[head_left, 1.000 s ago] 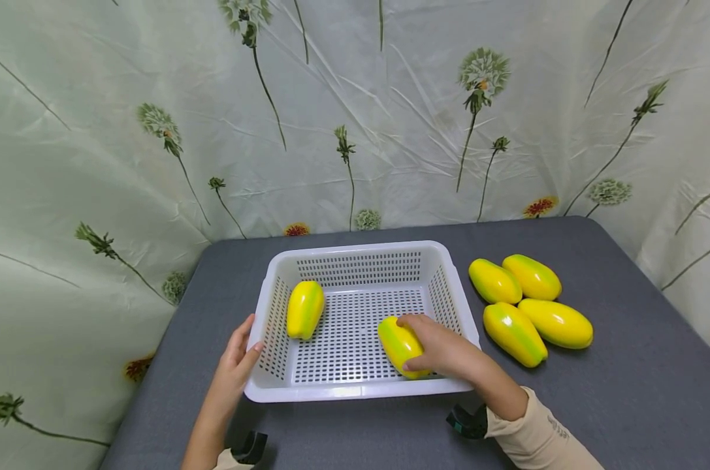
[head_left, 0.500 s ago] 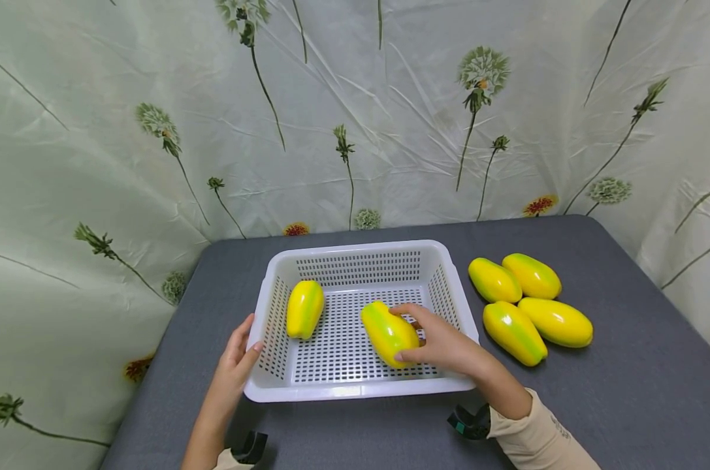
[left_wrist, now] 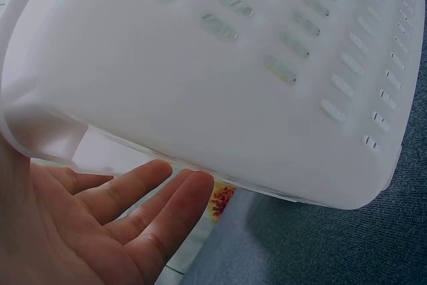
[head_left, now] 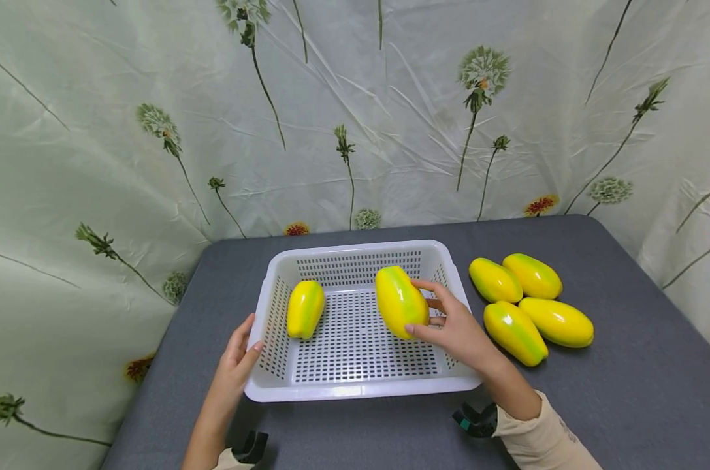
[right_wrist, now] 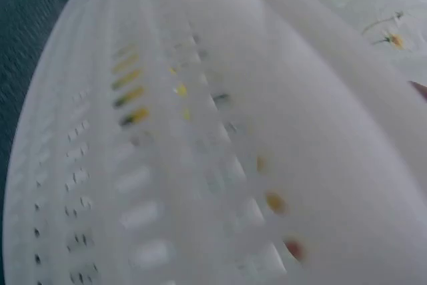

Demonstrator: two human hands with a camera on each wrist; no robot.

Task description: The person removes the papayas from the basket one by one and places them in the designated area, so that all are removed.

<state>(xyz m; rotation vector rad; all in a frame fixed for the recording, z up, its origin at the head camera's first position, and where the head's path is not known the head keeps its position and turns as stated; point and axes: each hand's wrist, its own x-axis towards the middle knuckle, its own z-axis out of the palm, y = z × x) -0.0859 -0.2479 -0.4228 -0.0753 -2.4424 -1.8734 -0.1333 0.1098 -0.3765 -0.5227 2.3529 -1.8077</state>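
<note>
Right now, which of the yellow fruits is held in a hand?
The yellow fruit in the right hand. The others are untouched: one fruit lies inside the white basket, at its left, and four fruits lie outside on the table.

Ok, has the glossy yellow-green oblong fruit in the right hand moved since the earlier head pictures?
Yes: against the white perforated plastic basket, the fruit in the right hand has moved up the picture, away from the near rim.

A curtained tabletop spot — flower-printed cloth (head_left: 407,124) across the upper frame, grey table (head_left: 637,391) below — room type unclear.
</note>
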